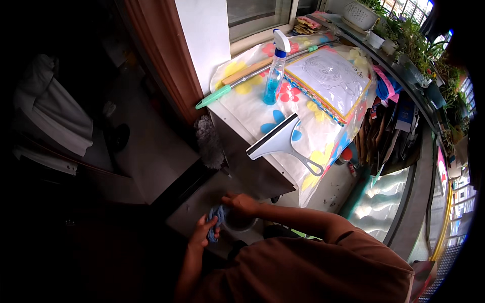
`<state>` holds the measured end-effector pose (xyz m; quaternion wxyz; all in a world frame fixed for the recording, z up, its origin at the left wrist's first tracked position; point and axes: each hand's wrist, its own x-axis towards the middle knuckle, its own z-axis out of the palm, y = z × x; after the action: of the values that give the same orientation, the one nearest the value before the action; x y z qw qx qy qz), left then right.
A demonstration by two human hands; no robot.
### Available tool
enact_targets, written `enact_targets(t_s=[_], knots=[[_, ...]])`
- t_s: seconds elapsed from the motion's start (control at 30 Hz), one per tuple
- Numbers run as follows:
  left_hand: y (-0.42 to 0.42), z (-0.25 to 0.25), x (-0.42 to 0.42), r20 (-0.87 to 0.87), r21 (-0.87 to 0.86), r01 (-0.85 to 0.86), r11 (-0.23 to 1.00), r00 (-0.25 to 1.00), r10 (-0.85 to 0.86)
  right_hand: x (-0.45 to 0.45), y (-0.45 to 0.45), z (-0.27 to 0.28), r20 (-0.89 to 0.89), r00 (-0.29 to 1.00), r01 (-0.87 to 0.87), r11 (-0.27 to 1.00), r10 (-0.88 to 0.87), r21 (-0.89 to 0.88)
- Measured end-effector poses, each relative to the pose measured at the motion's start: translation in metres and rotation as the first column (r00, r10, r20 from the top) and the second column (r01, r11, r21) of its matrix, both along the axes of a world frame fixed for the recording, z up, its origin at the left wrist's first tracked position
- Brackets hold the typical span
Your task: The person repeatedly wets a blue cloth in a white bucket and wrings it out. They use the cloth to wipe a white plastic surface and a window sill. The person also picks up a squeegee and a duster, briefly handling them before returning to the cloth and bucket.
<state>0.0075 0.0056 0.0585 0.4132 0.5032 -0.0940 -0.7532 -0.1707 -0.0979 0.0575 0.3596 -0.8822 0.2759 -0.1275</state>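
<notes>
My left hand point(204, 231) grips a bunched blue cloth point(215, 223) low in front of me. Close beside it, my right hand point(240, 205) is curled near the cloth's upper end, above a round bucket point(242, 223); whether its fingers hold part of the cloth is too dark to tell. On the flower-patterned plastic cover point(257, 125) lies a grey squeegee point(278, 142), its black rubber blade overhanging the cover's edge. A spray bottle point(273, 81) with blue liquid stands upright behind it. A pole with a green handle point(214, 97) lies along the left side.
A framed line drawing under plastic point(327, 75) lies at the back of the cover. A fluffy grey duster point(209, 144) hangs by the cabinet's side. Potted plants point(411, 53) line the curved ledge at right, above folded cardboard point(382, 132). White fabric point(49, 110) is at far left.
</notes>
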Motion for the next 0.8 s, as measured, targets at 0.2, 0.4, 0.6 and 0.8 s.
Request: enact_targets(t_s=[0.2,0.4,0.6,0.8], knots=[[0.011,-0.067,0.005,0.039,0.076,-0.355,0.932,0.935,0.353,0.007,0.013,-0.027,-0.175,0.959,0.262,0.935,-0.223,0.240],[-0.007,-0.056,-0.036,-0.301,0.192,-0.322,0.927,0.879,0.368,0.030,0.056,-0.028,-0.257,0.894,0.423,0.881,-0.367,0.213],[-0.001,-0.037,-0.038,-0.193,0.092,-0.147,0.985,0.968,0.163,0.021,0.059,-0.011,-0.139,0.962,0.225,0.970,-0.237,-0.097],[-0.005,-0.012,-0.038,-0.471,0.098,-0.022,0.995,0.880,0.066,-0.023,0.012,-0.023,0.414,0.854,0.102,0.882,-0.314,0.460]])
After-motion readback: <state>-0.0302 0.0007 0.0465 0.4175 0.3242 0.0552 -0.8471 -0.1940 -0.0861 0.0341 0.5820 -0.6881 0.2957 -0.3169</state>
